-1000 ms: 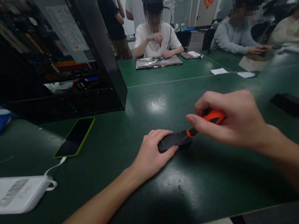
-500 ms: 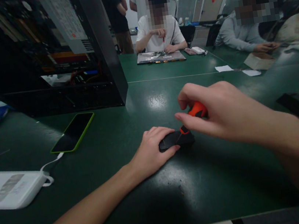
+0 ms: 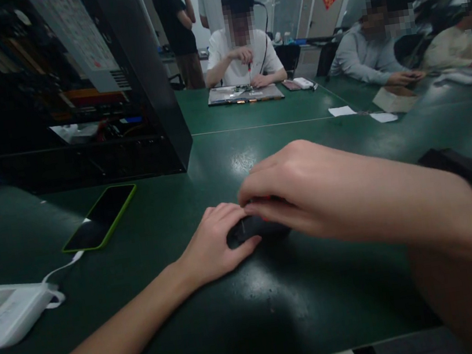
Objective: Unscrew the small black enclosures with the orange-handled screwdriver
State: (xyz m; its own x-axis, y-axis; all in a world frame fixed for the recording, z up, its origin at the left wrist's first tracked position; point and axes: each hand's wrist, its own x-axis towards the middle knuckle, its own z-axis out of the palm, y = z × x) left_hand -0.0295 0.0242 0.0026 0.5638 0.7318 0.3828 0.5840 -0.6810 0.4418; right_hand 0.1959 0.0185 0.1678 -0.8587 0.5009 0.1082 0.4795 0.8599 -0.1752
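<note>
small, longish blk device (image 3: 272,229), rounded l end, lies on grn table (image 3: 175,338), held btwn thumb & fingers of l hand (image 3: 210,245); r part mostly covered. red tool (image 3: 272,198) gripped in r hand (image 3: 294,186) just over it, only red bits showing; tip hidden, angle unclear.

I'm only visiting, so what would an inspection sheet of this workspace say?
Surface: glossy green table, small marks near the front.
Job's things: black device on the table; red-marked tool, mostly hidden.
Hands: left hand grips the device; right hand is closed around the tool.
Clutter: green-edged phone, white box, open computer case.
Cables: white cable between phone and box.
Surroundings: several people; a person in white sits opposite.
</note>
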